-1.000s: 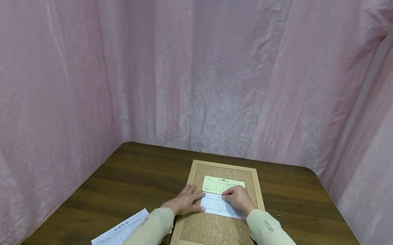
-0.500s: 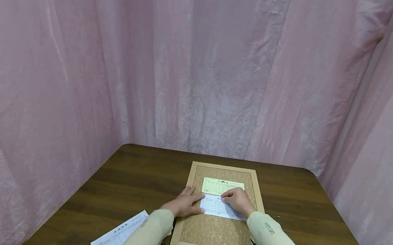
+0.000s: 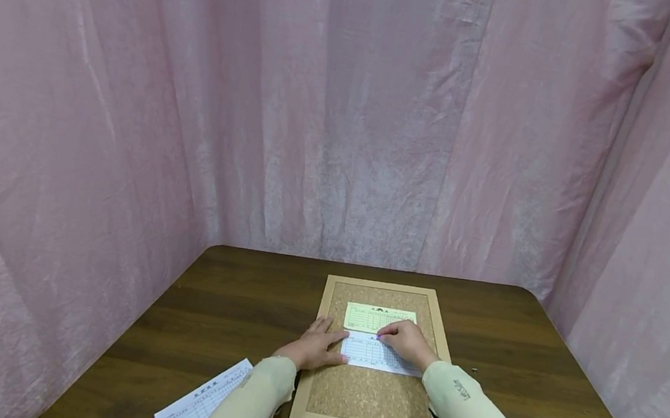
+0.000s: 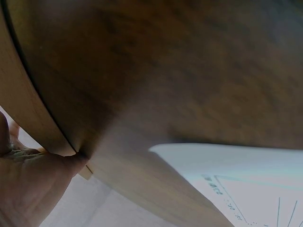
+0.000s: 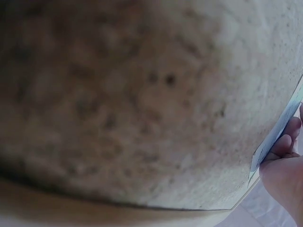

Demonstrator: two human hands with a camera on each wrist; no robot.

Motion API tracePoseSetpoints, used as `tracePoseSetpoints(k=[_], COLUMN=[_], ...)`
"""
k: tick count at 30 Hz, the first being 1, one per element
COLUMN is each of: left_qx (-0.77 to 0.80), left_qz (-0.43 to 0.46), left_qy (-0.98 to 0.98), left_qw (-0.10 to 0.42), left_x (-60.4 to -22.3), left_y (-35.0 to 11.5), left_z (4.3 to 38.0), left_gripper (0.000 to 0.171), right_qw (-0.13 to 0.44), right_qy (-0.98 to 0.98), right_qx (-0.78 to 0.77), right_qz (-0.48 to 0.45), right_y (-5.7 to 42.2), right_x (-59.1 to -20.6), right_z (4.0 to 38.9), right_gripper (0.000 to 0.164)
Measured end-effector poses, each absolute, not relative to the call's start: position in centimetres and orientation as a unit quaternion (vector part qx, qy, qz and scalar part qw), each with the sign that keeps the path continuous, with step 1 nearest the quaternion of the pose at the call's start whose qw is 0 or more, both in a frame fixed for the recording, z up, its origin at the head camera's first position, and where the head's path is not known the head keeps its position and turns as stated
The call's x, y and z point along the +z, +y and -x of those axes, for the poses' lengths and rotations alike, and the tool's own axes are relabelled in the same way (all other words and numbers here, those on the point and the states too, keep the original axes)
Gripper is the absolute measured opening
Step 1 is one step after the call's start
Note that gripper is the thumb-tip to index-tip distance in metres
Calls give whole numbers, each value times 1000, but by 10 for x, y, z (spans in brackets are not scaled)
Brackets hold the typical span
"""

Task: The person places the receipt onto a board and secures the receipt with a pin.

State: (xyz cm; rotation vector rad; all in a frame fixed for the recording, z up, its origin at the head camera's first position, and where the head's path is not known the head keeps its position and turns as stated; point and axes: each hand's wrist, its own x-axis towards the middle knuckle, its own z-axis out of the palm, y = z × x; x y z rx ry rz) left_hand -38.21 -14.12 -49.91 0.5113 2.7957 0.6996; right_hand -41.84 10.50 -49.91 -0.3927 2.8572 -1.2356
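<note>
A framed cork board (image 3: 367, 397) lies on the dark wooden table, with a pale green printed form (image 3: 362, 318) on its upper part. Just below that form is a white printed form (image 3: 363, 351). My left hand (image 3: 311, 348) rests with spread fingers over the board's left frame, its thumb and index finger at the white form's left edge. The right hand (image 3: 409, 345) pinches a small purple push pin (image 3: 378, 337) at the white form's top edge, mostly hidden by the fingertips. In the right wrist view, loosely curled fingers (image 5: 284, 142) lie over the paper.
Another white printed form (image 3: 203, 397) lies on the table at the left, partly under the left sleeve. A tiny object (image 3: 474, 370) sits right of the board. Pink curtains (image 3: 382, 118) surround the table (image 3: 264, 284) at the back and sides.
The purple push pin now shows at my right fingertips, where it was hidden before. Both hands stay almost in place, and the head view has shifted slightly.
</note>
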Motion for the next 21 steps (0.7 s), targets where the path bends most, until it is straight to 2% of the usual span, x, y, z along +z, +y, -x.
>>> tracePoseSetpoints(k=[21], left_qx=[234], left_qz=[-176], left_qy=[950], left_qw=[107], left_x=[-500], left_y=[-142], left_z=[384], left_gripper=[68], right_qw=[-1], right_qy=[902], right_qx=[-413], right_qz=[127], right_y=[105], right_x=[-504], right_z=[422], right_gripper=[3])
